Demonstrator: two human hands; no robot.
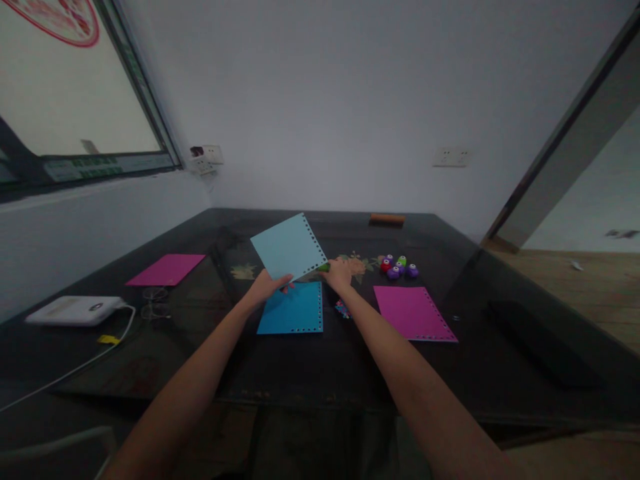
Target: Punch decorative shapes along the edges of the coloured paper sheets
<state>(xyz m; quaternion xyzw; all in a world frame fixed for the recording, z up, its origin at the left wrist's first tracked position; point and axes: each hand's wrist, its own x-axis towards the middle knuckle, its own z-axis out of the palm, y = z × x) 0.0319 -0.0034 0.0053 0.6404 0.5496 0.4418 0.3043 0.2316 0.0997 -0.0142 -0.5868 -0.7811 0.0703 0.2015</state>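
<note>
Two hands lift one light blue sheet point(290, 248) above the surface point(500, 313): left hand point(267, 285) fingers pinch its near edge, right hand point(339, 272) closes around a green punch point(324, 267) at its right edge. It seems thin, bendable.

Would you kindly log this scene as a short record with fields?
left hand: holds the light blue punched paper sheet by its lower edge, raised and tilted
right hand: at the sheet's right corner, on a small green punch, mostly hidden
beneath: darker blue punched sheet, flat on the dark glass table
right of hands: magenta punched sheet; cluster of small coloured punches
</note>
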